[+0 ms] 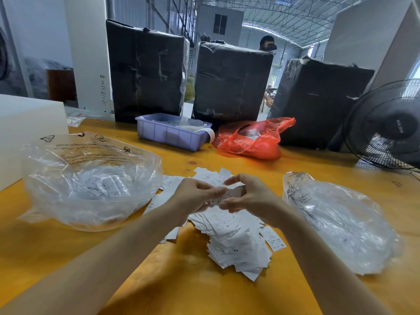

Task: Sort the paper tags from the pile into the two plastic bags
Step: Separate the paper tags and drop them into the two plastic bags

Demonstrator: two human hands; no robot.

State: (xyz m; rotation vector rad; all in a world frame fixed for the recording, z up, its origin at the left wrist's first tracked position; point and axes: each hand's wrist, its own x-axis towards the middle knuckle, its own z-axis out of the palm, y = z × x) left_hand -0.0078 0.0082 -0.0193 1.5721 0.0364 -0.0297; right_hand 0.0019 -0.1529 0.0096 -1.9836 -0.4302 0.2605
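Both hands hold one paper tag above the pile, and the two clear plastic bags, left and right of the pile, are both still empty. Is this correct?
Not quite. The head view shows the left bag already has tags inside. The right bag shows none clearly. The rest holds: the left hand and right hand hold a tag above the pile.

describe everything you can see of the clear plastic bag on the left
The left plastic bag is large, clear and crinkled, slumped open on the yellow table like a bowl. Black warning text and recycling symbols are printed on its far wall. White paper tags lie inside. Its right edge reaches the tag pile; neither hand touches it.
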